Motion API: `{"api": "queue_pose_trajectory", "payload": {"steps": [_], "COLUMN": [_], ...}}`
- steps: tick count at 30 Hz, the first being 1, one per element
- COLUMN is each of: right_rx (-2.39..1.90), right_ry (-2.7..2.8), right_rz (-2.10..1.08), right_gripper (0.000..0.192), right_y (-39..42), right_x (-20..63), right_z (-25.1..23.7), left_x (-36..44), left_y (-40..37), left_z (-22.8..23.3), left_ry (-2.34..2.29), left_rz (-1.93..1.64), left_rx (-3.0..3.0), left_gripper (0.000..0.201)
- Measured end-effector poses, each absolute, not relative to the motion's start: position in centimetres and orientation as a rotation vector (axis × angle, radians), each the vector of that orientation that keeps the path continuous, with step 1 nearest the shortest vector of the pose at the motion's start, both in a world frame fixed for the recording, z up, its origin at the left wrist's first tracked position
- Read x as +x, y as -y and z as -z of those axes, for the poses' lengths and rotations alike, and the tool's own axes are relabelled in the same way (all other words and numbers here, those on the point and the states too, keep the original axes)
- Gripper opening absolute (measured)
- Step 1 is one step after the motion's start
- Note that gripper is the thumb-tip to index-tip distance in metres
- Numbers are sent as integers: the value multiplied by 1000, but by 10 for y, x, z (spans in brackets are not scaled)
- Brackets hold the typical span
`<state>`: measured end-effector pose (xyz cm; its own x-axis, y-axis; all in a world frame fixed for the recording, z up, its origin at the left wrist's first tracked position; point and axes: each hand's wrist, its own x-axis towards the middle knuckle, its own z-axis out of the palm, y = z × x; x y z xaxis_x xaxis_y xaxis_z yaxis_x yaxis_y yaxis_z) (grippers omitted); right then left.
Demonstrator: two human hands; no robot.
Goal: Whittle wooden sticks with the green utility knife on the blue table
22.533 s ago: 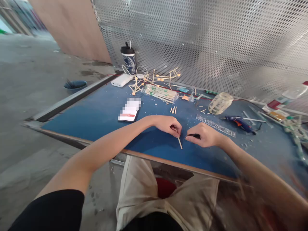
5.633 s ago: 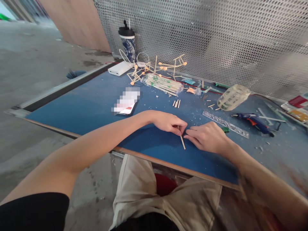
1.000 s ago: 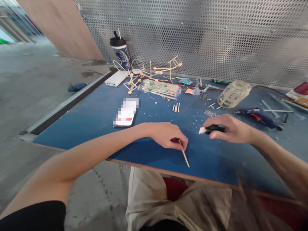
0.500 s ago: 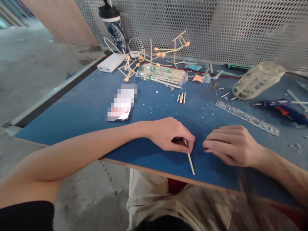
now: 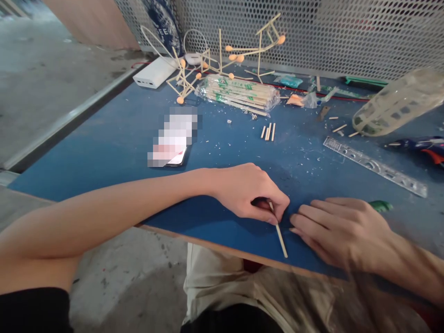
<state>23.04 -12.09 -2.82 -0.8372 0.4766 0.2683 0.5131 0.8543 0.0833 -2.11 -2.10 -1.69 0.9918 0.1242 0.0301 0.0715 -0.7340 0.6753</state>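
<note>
My left hand [image 5: 248, 192] pinches a stick [image 5: 279, 231] flat against the blue table [image 5: 114, 148] near its front edge, fingers curled shut on its upper end. My right hand [image 5: 342, 231] lies just beside it, fingers extended and loosely together, tips near the stick, holding nothing I can see. Behind, a clear bag [image 5: 239, 94] holds more sticks.

Hidden and cut-off bits at the blue desk

The stick's [image 5: 279, 233] upper end vanishes inside the left hand [image 5: 248, 192]; the green tool [image 5: 380, 206] peeks from behind the right hand [image 5: 342, 231]. The phone [image 5: 172, 138] screen is blurred out. At the desk's far edge the cup [image 5: 165, 21] is cropped, and the glue gun [image 5: 421, 146] runs off the right side.
</note>
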Motion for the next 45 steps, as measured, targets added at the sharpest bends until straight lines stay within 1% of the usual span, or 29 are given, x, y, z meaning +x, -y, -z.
{"api": "queue_pose_trajectory", "payload": {"steps": [7,24,45], "right_rx": [-782,-766,-779], "right_ry": [2846,2833,2855], "right_rz": [189,214,147], "right_gripper": [21,24,19], "right_y": [122,121,122], "right_x": [224,225,227], "right_z": [21,24,22], "left_x": [-22,-21,-21], "left_y": [21,20,20], "left_z": [17,16,14], "left_ry": [-141,-129,-134], "left_rz": [-106,-90,-65], "left_rx": [2398,2392,2380], "left_gripper": [10,9,11]}}
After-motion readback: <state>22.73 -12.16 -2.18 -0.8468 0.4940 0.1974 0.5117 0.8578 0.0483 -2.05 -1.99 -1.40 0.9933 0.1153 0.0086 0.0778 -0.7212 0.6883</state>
